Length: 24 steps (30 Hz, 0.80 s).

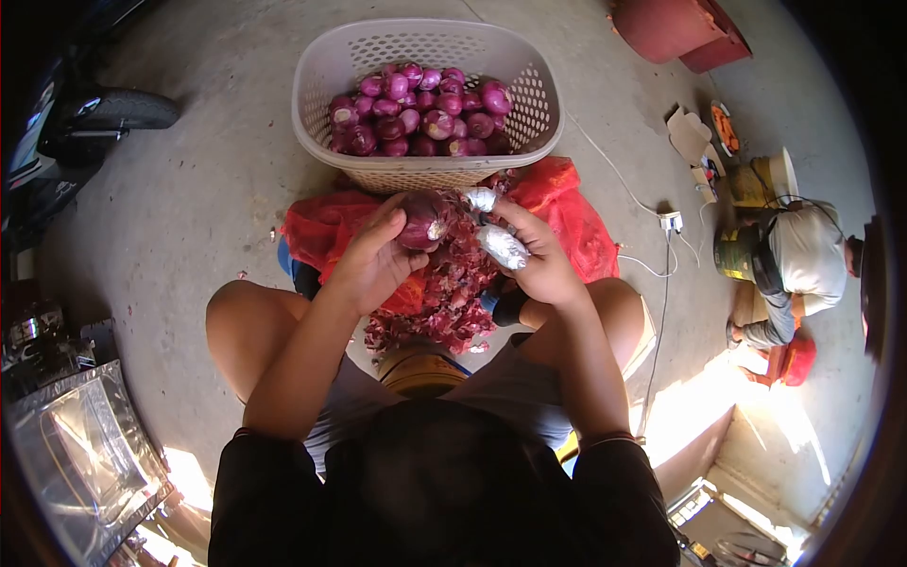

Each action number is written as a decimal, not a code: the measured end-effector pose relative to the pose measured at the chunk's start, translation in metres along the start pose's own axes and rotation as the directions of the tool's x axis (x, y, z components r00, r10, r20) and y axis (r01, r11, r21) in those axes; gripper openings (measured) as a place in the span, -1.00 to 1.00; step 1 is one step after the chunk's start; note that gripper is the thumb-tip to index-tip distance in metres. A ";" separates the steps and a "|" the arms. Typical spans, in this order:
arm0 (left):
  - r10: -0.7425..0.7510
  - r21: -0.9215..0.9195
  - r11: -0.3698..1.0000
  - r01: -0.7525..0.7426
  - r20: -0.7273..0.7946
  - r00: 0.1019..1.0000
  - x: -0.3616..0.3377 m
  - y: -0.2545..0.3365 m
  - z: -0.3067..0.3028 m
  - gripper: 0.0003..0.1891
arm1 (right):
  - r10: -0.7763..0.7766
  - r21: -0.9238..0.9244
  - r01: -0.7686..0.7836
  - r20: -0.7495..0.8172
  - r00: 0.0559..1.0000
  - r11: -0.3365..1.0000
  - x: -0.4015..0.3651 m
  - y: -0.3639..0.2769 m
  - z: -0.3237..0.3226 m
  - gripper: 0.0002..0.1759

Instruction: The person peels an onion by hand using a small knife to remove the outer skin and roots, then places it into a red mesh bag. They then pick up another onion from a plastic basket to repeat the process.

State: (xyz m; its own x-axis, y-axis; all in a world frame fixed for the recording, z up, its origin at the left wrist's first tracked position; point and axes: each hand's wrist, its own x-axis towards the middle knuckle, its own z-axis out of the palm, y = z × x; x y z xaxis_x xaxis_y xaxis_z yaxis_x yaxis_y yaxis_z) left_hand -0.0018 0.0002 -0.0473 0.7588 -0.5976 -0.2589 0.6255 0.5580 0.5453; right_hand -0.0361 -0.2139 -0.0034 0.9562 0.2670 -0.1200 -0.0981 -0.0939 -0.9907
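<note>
My left hand [376, 253] is closed around a red onion [422, 221], its root end turned toward my right hand. Close to the onion's right side is my right hand [540, 253]. Shiny silver wrapping [503, 248] covers its thumb and a fingertip, which stand apart with nothing visible between them. Its other fingers are mostly hidden. Below both hands, dry onion skins [444, 307] lie in a heap on red mesh bags [567, 222]. Just beyond, a grey perforated basket [430, 168] contains many purple-red onions [416, 111].
On the right, another person [808, 255] bends beside buckets [735, 253]. A power strip [671, 222] with cables lies on the floor nearer me. A motorbike wheel [128, 109] is at upper left, and red tubs [666, 28] stand at upper right.
</note>
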 end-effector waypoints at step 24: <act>-0.024 0.031 0.999 0.024 -0.003 1.000 -0.001 0.005 0.008 -0.61 | -0.062 -0.133 0.067 0.042 0.997 0.989 0.000 0.014 0.006 -0.50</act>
State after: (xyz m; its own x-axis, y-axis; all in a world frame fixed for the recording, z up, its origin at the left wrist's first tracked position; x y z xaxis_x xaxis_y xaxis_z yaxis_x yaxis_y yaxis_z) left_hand -0.0009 -0.0005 -0.0380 0.7444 -0.6090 -0.2739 0.6372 0.5254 0.5638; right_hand -0.0390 -0.2091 -0.0176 0.9479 0.3126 -0.0609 0.0040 -0.2028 -0.9792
